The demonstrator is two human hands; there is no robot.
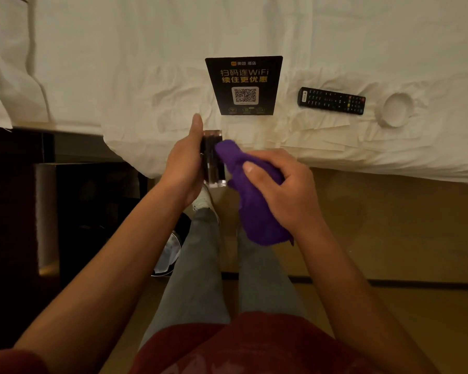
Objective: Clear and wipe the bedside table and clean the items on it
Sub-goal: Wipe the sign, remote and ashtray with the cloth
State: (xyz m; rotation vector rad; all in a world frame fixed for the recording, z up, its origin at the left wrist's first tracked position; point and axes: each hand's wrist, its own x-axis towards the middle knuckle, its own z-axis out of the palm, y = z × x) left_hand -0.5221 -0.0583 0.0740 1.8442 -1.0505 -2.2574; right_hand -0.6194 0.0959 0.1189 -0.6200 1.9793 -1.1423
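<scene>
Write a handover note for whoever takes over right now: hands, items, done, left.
Left hand: grips a clear acrylic block, held in the air over the bed edge.
Right hand: grips a purple cloth, its tip against the block.
On the white bed sheet: black WiFi QR sign, black remote control, round white dish.
Done: those three things lie on the bed; whether they are wiped, cannot tell.
Left: finish the block. The bedside table's top is too dark to judge, so check and wipe it.
</scene>
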